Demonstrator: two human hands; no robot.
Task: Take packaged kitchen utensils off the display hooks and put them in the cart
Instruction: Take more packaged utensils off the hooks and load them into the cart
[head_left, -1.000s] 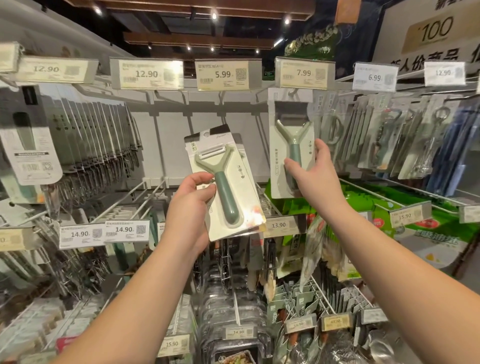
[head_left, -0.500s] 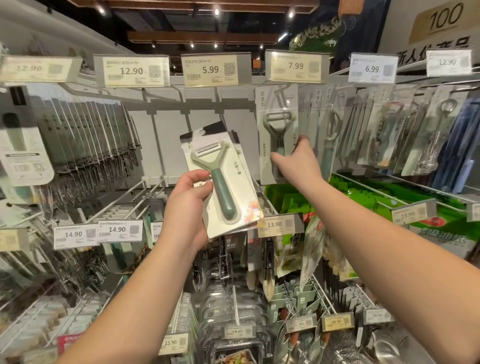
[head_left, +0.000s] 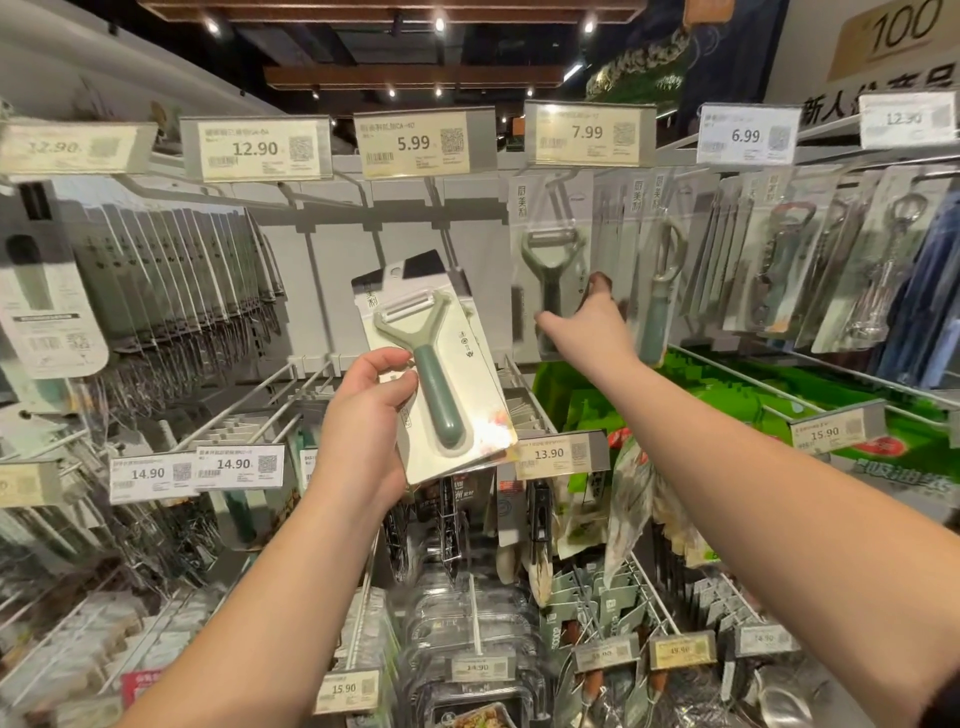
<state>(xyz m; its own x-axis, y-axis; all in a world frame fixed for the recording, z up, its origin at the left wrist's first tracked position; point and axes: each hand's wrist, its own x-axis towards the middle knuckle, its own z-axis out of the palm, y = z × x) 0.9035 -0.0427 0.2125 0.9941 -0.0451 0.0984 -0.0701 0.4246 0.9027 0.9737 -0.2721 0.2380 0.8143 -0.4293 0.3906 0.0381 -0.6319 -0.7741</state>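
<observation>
My left hand (head_left: 363, 415) grips a carded pack holding a green Y-shaped peeler (head_left: 434, 374), tilted in front of the rack at centre; more card edges show behind it. My right hand (head_left: 589, 330) reaches up and right to a second peeler pack (head_left: 545, 244) that hangs on the hook under the 7.99 tag. Its thumb and fingers pinch that pack's lower part. No cart is in view.
Hooks full of packaged utensils (head_left: 171, 291) fill the left side, and bottle openers (head_left: 789, 265) hang to the right. Price tags (head_left: 415, 143) line the top rail. The hooks under the 5.99 tag hold nothing. Green packets (head_left: 727, 395) and lower hooks sit below.
My right hand has moved left and further in toward the rack with the hanging peeler pack. The left hand has kept its pack in about the same place.
</observation>
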